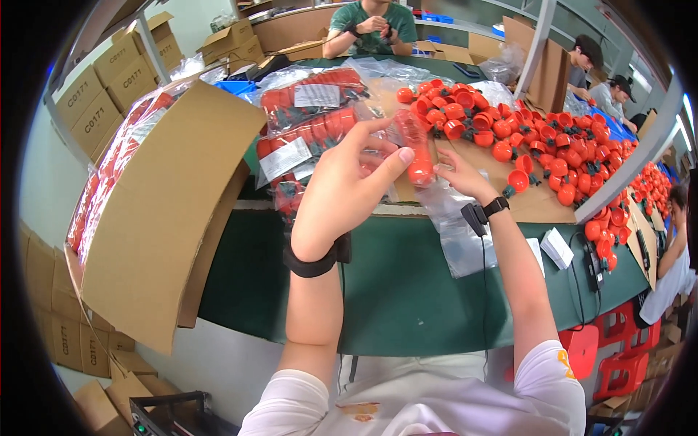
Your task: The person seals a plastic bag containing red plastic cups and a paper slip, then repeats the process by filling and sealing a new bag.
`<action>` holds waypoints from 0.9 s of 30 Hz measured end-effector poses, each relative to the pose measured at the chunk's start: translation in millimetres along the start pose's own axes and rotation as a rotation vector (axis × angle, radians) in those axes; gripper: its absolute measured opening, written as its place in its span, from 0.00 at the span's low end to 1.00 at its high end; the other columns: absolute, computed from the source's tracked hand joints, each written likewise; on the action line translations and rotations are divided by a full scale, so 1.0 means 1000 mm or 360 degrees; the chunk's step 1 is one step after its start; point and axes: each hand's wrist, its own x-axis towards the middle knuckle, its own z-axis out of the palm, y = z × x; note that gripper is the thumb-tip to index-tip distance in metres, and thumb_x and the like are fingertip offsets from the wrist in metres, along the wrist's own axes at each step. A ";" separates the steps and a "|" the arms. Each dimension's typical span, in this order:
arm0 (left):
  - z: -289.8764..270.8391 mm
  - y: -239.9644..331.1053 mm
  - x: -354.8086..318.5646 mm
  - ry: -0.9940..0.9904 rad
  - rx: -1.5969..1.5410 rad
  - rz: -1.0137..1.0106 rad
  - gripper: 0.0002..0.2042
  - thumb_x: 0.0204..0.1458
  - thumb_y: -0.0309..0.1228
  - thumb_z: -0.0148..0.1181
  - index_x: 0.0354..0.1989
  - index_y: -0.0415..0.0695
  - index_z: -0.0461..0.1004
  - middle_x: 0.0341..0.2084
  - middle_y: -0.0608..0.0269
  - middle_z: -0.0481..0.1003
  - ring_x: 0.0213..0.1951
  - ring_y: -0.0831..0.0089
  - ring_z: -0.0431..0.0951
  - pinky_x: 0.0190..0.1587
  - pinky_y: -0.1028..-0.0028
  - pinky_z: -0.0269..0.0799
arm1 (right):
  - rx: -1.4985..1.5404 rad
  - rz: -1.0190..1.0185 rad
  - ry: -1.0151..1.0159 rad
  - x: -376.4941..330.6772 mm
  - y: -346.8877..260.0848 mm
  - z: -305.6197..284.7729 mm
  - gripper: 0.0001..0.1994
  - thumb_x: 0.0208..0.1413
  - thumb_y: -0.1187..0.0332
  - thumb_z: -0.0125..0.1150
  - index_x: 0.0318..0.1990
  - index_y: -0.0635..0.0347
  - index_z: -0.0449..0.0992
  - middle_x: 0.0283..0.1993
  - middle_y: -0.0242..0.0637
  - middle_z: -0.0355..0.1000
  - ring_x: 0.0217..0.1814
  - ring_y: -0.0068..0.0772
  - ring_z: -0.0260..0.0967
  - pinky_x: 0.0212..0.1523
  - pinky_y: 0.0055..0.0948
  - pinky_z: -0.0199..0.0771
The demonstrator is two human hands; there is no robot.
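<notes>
The person stood at the green table (407,291) with both hands raised over its far edge. The left hand (342,185) had its fingers curled round a clear plastic bag (416,156) packed with a stack of red caps, the thumb pressed against the bag's side; the right hand (459,174) pinched the same bag lower down, where the loose film (458,232) hung slack toward the tabletop. So the bag was held up between the two hands, just above the cardboard sheet (502,196) strewn with loose red caps (538,138). To my eye the bag would be light, its film soft and slippery, and the caps inside hard but free to slide; the surer hold seemed to be around the stacked caps themselves, not on the empty tail. Filled bags of the same caps (313,116) lay just beyond the left hand, and an open cardboard box (167,211) stood at the left. Another person (371,25) sat across the table.
</notes>
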 end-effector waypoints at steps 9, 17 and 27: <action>0.013 0.000 -0.004 -0.0124 0.0141 0.0002 0.26 0.57 0.39 0.68 0.58 0.35 0.72 0.40 0.52 0.81 0.39 0.67 0.83 0.44 0.69 0.78 | -0.0202 -0.0323 -0.0051 -0.113 -0.044 -0.016 0.18 0.63 0.62 0.63 0.59 0.52 0.76 0.66 0.40 0.71 0.66 0.37 0.68 0.64 0.40 0.67; 0.092 -0.063 0.001 -0.0699 0.0706 0.0347 0.26 0.57 0.44 0.65 0.56 0.36 0.73 0.51 0.42 0.76 0.56 0.46 0.75 0.59 0.58 0.70 | -0.0915 -0.0315 -0.0166 -0.158 0.006 -0.021 0.36 0.56 0.51 0.69 0.71 0.44 0.65 0.76 0.48 0.57 0.79 0.57 0.48 0.74 0.52 0.51; 0.119 -0.142 0.003 -0.0774 0.1024 0.0032 0.35 0.59 0.45 0.62 0.68 0.33 0.61 0.70 0.35 0.57 0.71 0.42 0.58 0.71 0.55 0.56 | -0.1210 -0.0273 -0.0063 -0.175 0.002 -0.004 0.31 0.58 0.56 0.66 0.69 0.39 0.67 0.77 0.43 0.56 0.80 0.51 0.49 0.74 0.59 0.47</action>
